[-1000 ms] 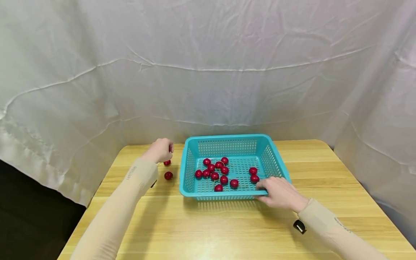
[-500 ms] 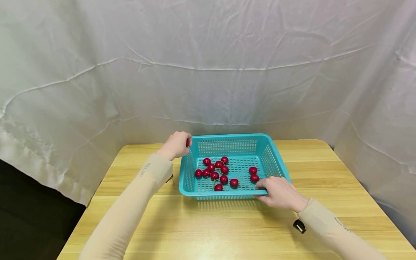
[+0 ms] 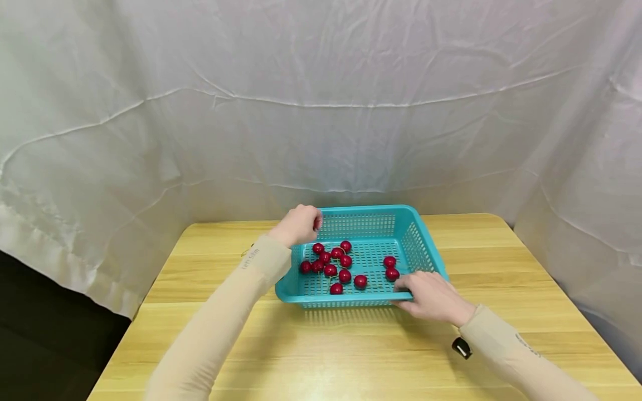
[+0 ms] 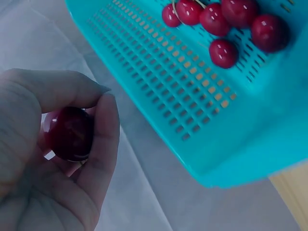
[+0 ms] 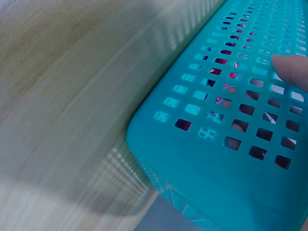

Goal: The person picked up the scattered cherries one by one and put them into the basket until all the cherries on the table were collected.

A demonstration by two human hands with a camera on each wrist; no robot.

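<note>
My left hand (image 3: 300,223) is over the left back part of a turquoise plastic basket (image 3: 358,210). In the left wrist view its curled fingers and thumb hold a dark red cherry (image 4: 71,134), above and beside the basket wall. Several shiny red cherries (image 3: 330,270) with thin stems lie on the basket floor, mostly left of centre, and two (image 3: 391,267) sit at the right. My right hand (image 3: 431,296) grips the basket's front rim near the right corner. In the right wrist view a thumb (image 5: 291,71) presses the perforated outer wall.
The basket stands on a light wooden table (image 3: 321,356). A pale cloth curtain (image 3: 351,139) hangs behind the table and on both sides. A thin stem (image 3: 245,252) shows beside the left sleeve, which covers part of the table there.
My left hand has moved right, from the table beside the basket to above its left back part. Two cherries seen on the table earlier are now behind the left arm. The right hand stays put.
</note>
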